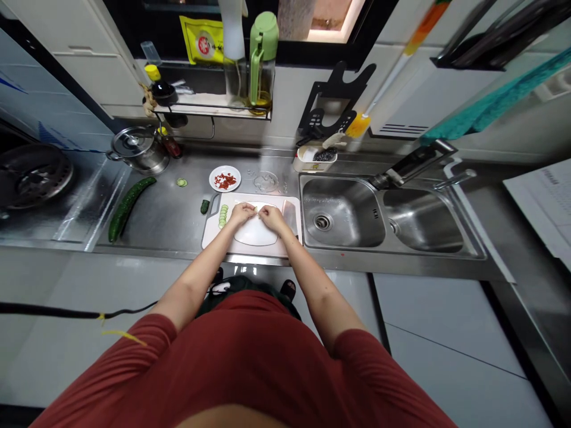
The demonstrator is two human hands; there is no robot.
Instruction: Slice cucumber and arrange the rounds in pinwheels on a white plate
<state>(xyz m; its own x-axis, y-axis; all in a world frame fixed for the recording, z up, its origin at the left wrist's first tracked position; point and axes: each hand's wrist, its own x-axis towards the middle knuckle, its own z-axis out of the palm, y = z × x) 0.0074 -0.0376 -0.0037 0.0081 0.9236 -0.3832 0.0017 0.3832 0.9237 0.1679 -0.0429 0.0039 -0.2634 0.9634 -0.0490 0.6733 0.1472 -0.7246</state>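
Observation:
My left hand (242,213) and my right hand (270,217) come close together over a white oval plate (255,233). Their fingers pinch something small and pale between them, perhaps a cucumber slice. Under the plate is a white cutting board (214,236). Left of my left hand, a row of cucumber slices (223,217) overlaps on the board. A knife blade (289,215) lies at the board's right side. Just beyond the board stands a small white plate (216,182) of chopped red pieces. A cucumber end (204,206) rests beside the board's handle.
A whole cucumber (127,208) and a lidded steel pot (140,150) are at the left, with a few slices (181,182) nearby. A double sink (343,214) with a faucet (413,163) is on the right. A bottle shelf (214,109) hangs behind the counter.

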